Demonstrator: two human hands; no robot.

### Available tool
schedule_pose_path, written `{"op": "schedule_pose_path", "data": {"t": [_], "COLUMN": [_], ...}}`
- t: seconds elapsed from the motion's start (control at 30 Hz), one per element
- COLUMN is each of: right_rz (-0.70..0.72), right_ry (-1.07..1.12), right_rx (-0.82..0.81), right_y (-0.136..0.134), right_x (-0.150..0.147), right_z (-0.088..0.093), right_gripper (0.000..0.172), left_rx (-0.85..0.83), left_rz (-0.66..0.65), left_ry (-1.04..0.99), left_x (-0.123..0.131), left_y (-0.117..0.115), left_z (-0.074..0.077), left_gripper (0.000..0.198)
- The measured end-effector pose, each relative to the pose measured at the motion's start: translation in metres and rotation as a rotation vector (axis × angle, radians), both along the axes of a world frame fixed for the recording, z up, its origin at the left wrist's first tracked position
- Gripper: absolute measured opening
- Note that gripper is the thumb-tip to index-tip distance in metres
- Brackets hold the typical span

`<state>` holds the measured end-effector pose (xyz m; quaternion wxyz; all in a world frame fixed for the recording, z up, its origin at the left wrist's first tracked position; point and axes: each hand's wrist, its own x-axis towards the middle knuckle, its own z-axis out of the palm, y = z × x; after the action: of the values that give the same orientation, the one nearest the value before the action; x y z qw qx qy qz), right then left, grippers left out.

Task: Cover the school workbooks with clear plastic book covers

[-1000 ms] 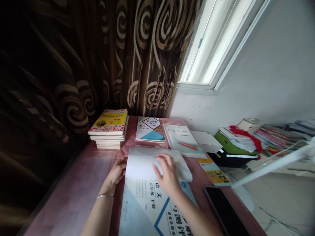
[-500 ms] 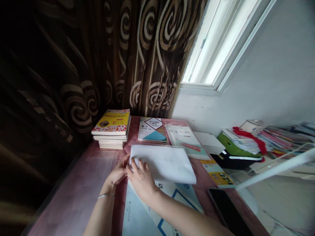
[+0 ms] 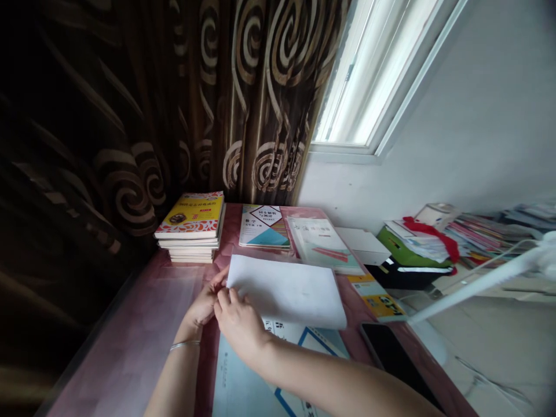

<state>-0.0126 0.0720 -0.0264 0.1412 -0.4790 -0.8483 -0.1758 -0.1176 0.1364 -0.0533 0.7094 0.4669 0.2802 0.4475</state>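
A white sheet of paper [image 3: 286, 291] lies folded over the far part of a large light-blue booklet [image 3: 243, 382] on the pink table [image 3: 130, 347]. My left hand [image 3: 202, 304], a bracelet on its wrist, pinches the sheet's near left corner. My right hand [image 3: 237, 324] rests just beside it, fingertips pressing on the same left edge of the sheet, fingers bent together. Both hands touch each other at that corner.
A stack of books with a yellow cover [image 3: 191, 226] stands at the far left. Two workbooks [image 3: 264, 226] [image 3: 321, 243] lie behind the sheet. A dark phone [image 3: 391, 353] lies at the right edge, near a yellow booklet [image 3: 376, 298]. Patterned curtain [image 3: 195, 104] behind.
My right hand slid from the middle of the white sheet leftward to its left edge, meeting my left hand. The sheet now lies flatter and farther over the booklet.
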Motion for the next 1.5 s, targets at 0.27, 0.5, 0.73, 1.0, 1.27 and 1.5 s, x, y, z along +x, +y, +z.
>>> {"op": "schedule_pose_path", "data": {"t": [0.27,0.5,0.73,1.0,1.27,1.5], "right_rz": [0.016,0.044,0.078,-0.026,-0.117,-0.144], "right_ry": [0.005,0.037,0.343,0.261,0.234,0.231], "right_rx": [-0.028,0.022,0.134,-0.018,-0.178,-0.299], "right_y": [0.003,0.006,-0.002,-0.025,0.011,0.019], "right_x": [-0.002,0.006,0.052,0.079,0.081,0.080], "right_z": [0.004,0.004,-0.002,-0.035,-0.054,-0.060], "right_gripper": [0.025,0.025,0.030,0.047,0.052,0.054], "left_rx": [-0.005,-0.006,-0.003,-0.125,-0.258,-0.305], "left_rz": [-0.001,0.047,0.095,0.141,0.332,0.241], "left_ry": [0.030,0.024,-0.085,-0.045,-0.030,0.112], "left_x": [-0.002,-0.006,0.001,0.014,0.012,0.004], "left_y": [0.000,0.005,0.002,0.007,0.016,0.011], "left_z": [0.001,-0.006,-0.002,-0.011,-0.023,-0.014], "left_gripper": [0.081,0.082,0.083,0.064,0.053,0.060]}}
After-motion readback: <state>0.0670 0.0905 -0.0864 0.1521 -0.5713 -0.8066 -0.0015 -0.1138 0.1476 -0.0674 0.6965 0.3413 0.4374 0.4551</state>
